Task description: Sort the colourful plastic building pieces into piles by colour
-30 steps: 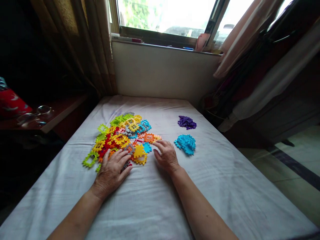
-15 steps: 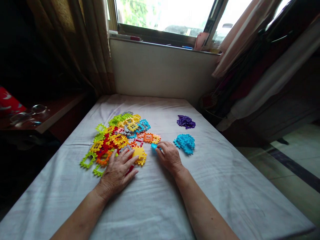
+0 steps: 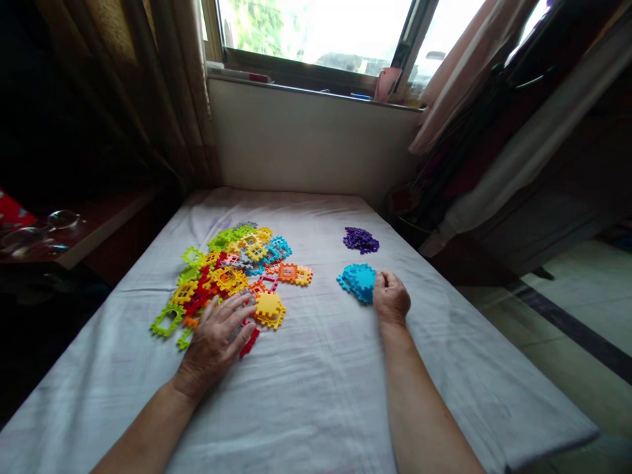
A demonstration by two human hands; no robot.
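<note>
Head view: bare left hand (image 3: 214,336) and bare right hand (image 3: 392,297) lay well apart over a pale, wrinkled cloth (image 3: 316,401)

The left hand rested palm down, its fingers loosely spread, on the near edge of a mixed heap of notched plastic pieces (image 3: 230,280) in green, yellow, red, orange, grey and blue, at the left. Just right of its fingertips was a flat, yellow notched plastic piece (image 3: 269,305); a red notched plastic piece (image 3: 251,342) showed beside its thumb.

At the right, the right hand was curled in, thumb and fingers closed on the right edge of a smooth, flat, bright-blue plastic piece (image 3: 366,279) over a pile of blue notched plastic pieces (image 3: 349,284). Whether it touched the pile could not be told. On the far side, apart from the blue, lay a pile of dark-purple notched plastic pieces (image 3: 360,240).
</note>
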